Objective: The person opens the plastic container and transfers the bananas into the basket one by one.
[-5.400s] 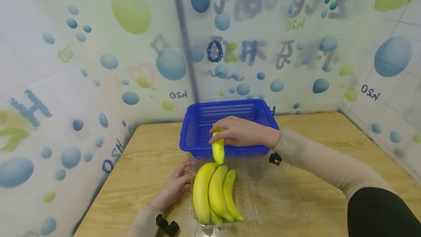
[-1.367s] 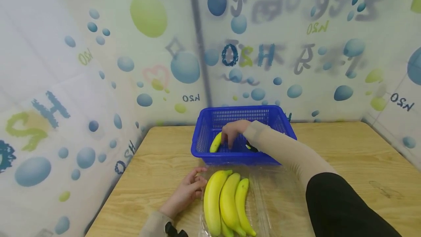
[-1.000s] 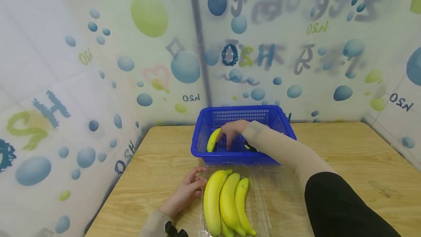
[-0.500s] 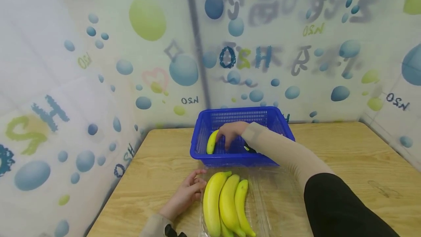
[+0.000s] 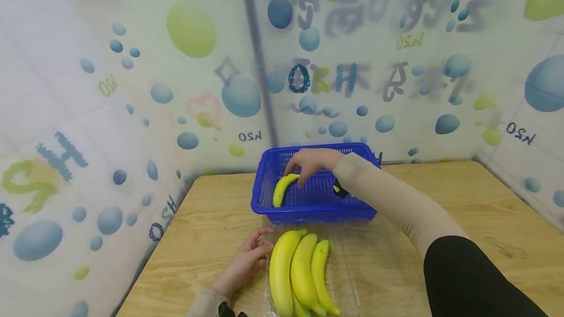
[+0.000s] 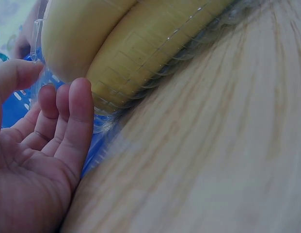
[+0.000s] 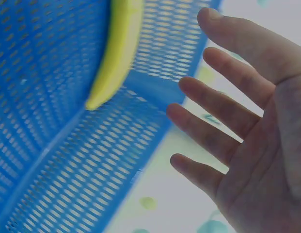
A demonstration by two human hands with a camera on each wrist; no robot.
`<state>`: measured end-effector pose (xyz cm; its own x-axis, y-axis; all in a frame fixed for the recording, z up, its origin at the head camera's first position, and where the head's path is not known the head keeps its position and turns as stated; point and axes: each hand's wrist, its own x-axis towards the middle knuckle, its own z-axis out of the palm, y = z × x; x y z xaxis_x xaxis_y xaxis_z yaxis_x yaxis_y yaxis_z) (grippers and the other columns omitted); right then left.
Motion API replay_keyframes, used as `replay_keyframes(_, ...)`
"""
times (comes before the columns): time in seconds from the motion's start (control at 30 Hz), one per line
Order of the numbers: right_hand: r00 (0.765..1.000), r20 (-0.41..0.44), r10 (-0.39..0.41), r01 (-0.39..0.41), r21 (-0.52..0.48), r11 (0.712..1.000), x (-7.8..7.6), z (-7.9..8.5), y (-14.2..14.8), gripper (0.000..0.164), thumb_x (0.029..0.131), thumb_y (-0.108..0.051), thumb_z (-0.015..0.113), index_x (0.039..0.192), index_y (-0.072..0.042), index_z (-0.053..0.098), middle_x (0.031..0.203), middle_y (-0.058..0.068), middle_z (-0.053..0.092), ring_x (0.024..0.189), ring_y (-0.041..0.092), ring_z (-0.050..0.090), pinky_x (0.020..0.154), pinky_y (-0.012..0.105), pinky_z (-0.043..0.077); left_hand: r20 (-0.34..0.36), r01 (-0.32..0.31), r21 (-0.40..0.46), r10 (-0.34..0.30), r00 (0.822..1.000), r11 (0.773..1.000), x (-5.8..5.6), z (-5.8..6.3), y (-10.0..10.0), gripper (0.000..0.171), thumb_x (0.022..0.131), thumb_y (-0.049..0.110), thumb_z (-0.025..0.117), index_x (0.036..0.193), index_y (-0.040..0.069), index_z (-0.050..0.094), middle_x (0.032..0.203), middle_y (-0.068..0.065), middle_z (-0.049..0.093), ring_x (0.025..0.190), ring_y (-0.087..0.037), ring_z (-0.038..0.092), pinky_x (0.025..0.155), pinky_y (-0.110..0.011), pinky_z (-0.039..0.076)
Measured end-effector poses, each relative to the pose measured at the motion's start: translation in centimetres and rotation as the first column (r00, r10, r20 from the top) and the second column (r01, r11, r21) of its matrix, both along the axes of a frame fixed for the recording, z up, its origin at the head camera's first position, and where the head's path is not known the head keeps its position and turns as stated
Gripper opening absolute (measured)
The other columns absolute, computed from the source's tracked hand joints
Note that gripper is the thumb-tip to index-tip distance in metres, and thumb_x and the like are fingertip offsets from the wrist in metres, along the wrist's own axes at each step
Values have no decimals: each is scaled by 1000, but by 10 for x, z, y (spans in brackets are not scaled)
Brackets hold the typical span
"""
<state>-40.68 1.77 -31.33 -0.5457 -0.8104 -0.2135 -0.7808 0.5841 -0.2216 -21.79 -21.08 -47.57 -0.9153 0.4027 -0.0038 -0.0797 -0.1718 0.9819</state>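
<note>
A single banana point(image 5: 280, 192) lies in the blue basket point(image 5: 299, 216), along its left side. My right hand point(image 5: 310, 160) hovers over the basket; its fingers are spread and hold nothing, plain in the right wrist view, where the banana point(image 7: 116, 53) is apart from them. Several bananas point(image 5: 304, 270) sit side by side in a clear plastic clamshell container point(image 5: 345, 278) in front of the basket. Against the container's left edge rests my left hand point(image 5: 246, 260). In the left wrist view its relaxed fingers point(image 6: 80, 107) touch the clear wall below the bananas point(image 6: 140, 48).
The container's clear lid point(image 5: 383, 258) lies folded out to the right on the wooden table point(image 5: 445, 194). Behind the basket rises a patterned curtain wall point(image 5: 198, 62), with more of it on both sides.
The right hand carried a banana from the container into the basket, set it down at the left and let go, then rose. The left hand stayed by the container.
</note>
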Motion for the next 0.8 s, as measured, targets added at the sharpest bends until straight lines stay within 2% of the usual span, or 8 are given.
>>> replay_keyframes(0.2,997,-37,71,-73,-76,994,27,26,14,45,83,-23,76,126,-17,65,125,-2,63,116,21,57,95,35,47,-5,0,-12,0,1000,1000,0,-2,-1,41,97,7,51,135,1,34,89,1,56,73,-8,54,64,-25,50)
replay_keyframes(0.37,974,-135,180,-192,-78,978,53,31,19,44,85,-26,74,127,-16,64,126,-4,62,116,14,56,97,30,45,-10,-2,-25,2,1000,1000,-1,-1,-2,41,98,9,50,135,2,34,89,1,55,73,-8,54,66,-25,50)
replay_keyframes(0.53,943,-173,284,-302,-83,950,85,20,16,47,84,-26,75,129,-19,63,126,-6,61,116,11,55,97,27,44,-8,4,-24,-4,1000,1000,-3,1,-3,44,98,9,50,136,-1,31,90,0,55,75,-9,55,68,-27,51)
replay_keyframes(0.63,913,-194,359,-383,-100,918,103,8,13,47,84,-26,76,128,-23,63,124,-7,61,112,8,56,95,24,45,-3,15,-22,-15,1000,1000,-3,1,-2,44,99,9,49,137,-1,30,91,0,55,76,-9,55,69,-28,51)
replay_keyframes(0.8,854,-244,460,-497,-122,859,126,-14,8,46,85,-31,75,129,-24,62,125,-8,60,113,5,55,96,20,43,-1,16,-35,-16,1000,999,-2,0,-2,34,99,10,50,131,10,38,91,-1,55,77,-10,57,68,-27,51)
